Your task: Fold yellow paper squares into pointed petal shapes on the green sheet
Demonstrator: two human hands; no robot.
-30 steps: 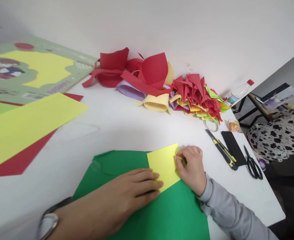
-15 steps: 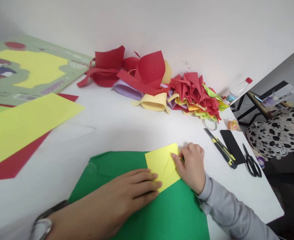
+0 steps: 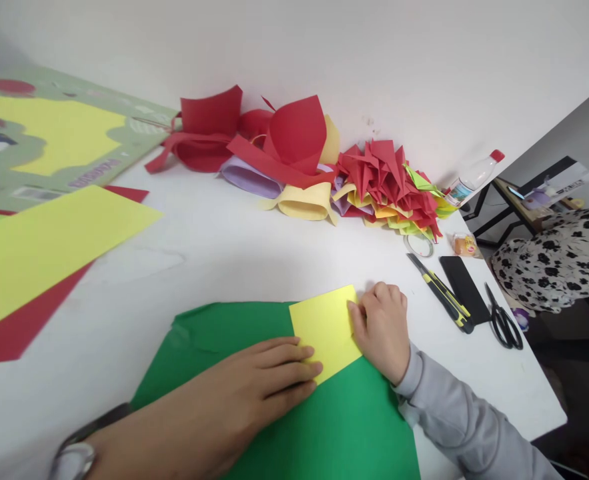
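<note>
White tabletop (image 3: 209, 260) against a pale wall (image 3: 294, 47). Near the wearer, the left hand (image 3: 259, 380) lies flat, palm down, fingertips on the lower left part of a yellow square (image 3: 324, 330), which rests on green paper (image 3: 344, 427). The right hand (image 3: 384, 330) is curled, with thumb and forefinger at the square's right edge; whether they grip it cannot be told. Right of the right hand are a yellow-and-black cutter (image 3: 441, 293), a black slab (image 3: 464, 290) and black scissors (image 3: 503, 321). Beyond the hands, along the wall, sit red paper shapes (image 3: 299, 133), a cluster of folded paper (image 3: 387, 177) and a red-capped bottle (image 3: 474, 177). Left of the hands lie yellow (image 3: 69, 233) and red sheets (image 3: 34, 320).
</note>
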